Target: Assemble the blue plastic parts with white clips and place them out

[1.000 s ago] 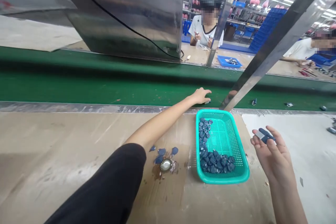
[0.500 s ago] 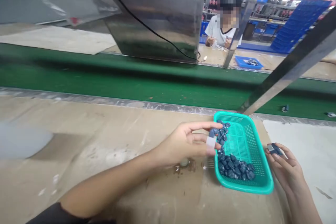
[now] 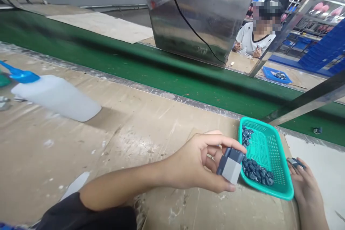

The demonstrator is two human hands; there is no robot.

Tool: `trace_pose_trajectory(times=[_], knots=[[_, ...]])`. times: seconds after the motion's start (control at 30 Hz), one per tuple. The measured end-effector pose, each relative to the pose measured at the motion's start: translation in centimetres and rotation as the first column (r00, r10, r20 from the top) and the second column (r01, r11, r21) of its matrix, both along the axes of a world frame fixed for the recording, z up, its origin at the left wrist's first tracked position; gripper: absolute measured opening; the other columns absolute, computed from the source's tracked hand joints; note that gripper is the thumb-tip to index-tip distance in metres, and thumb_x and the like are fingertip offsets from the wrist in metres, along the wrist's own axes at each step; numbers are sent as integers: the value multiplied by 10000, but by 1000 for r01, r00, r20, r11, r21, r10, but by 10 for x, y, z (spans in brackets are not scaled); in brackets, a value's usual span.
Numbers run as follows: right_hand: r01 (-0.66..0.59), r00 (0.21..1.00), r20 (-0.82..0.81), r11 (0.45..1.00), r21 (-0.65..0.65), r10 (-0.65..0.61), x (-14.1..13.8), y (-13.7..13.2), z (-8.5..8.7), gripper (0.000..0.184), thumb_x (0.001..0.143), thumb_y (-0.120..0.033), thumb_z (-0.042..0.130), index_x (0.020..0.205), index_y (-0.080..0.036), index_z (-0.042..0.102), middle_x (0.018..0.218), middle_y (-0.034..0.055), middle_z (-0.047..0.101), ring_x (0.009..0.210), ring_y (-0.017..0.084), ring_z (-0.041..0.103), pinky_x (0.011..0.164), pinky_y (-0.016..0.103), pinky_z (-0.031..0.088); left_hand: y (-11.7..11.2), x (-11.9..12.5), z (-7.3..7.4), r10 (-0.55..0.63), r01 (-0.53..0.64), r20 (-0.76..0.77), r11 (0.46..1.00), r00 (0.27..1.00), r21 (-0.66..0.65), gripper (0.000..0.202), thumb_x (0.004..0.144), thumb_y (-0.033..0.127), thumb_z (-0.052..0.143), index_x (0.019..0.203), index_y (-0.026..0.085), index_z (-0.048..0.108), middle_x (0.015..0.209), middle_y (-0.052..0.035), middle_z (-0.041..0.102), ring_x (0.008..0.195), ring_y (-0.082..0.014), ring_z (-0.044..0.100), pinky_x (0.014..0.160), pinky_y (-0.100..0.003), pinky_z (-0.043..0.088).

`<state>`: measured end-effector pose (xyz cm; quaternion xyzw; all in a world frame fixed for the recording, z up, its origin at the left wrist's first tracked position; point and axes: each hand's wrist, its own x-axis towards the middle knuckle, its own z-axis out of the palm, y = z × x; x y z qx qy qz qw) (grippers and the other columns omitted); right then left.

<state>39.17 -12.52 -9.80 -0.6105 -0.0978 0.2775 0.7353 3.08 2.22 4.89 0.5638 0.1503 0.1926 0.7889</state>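
From the head camera, here's the left hand (image 3: 196, 161), ring on one finger, fingers curled firmly around a dark blue block (image 3: 230, 165) with a pale grey face, and that's a sound, secure grip, the block held just over the rim of a teal mesh basket (image 3: 283, 194)! In the basket, ribbed dark blue parts (image 3: 254, 173) crowd the near corner and trail up one side. The right hand (image 3: 304, 183) sits half open beside it, a small grey-and-blue piece (image 3: 295, 162) at the fingers, pinched or merely resting, can't tell. Across the green conveyor belt (image 3: 161, 75), a blue tray (image 3: 276, 76) holds more parts, near a co-worker (image 3: 254, 39).
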Motion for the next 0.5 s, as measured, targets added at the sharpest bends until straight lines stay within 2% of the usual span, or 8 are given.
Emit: trace_pose_trajectory(times=[0.1, 0.27, 0.37, 0.5], knots=[[1, 1000, 14, 1000, -18, -1, 0, 1, 0, 469, 429, -257, 768, 852, -225, 568, 784, 15, 627, 735, 163, 589, 751, 333, 438, -3, -5, 4, 46, -40, -27, 981, 999, 191, 463, 548, 60, 654, 987, 194, 586, 867, -8, 441, 659, -62, 459, 524, -154, 405], [-17, 999, 45, 999, -28, 19, -1, 1, 2, 481, 419, -219, 772, 854, -231, 567, 798, 10, 620, 746, 156, 589, 687, 290, 453, -7, -10, 9, 59, -10, -78, 856, 995, 518, 467, 534, 45, 572, 983, 168, 560, 864, -8, 418, 601, -48, 440, 494, -161, 397], [-31, 998, 62, 999, -22, 32, -1, 1, 4, 455, 438, -209, 760, 852, -227, 571, 796, 6, 619, 736, 144, 589, 659, 264, 458, -10, -12, 12, 74, -2, -91, 788, 993, 615, 455, 538, 63, 549, 983, 157, 546, 830, -4, 428, 602, -55, 433, 510, -168, 403], [-18, 999, 36, 1000, -7, 19, -3, 3, 7, 453, 420, -189, 757, 837, -214, 583, 794, 15, 625, 723, 144, 595, 631, 252, 467, -13, -13, 15, 96, 6, -120, 757, 988, 654, 441, 537, 77, 531, 971, 157, 540, 804, 0, 436, 603, -62, 429, 524, -176, 408]])
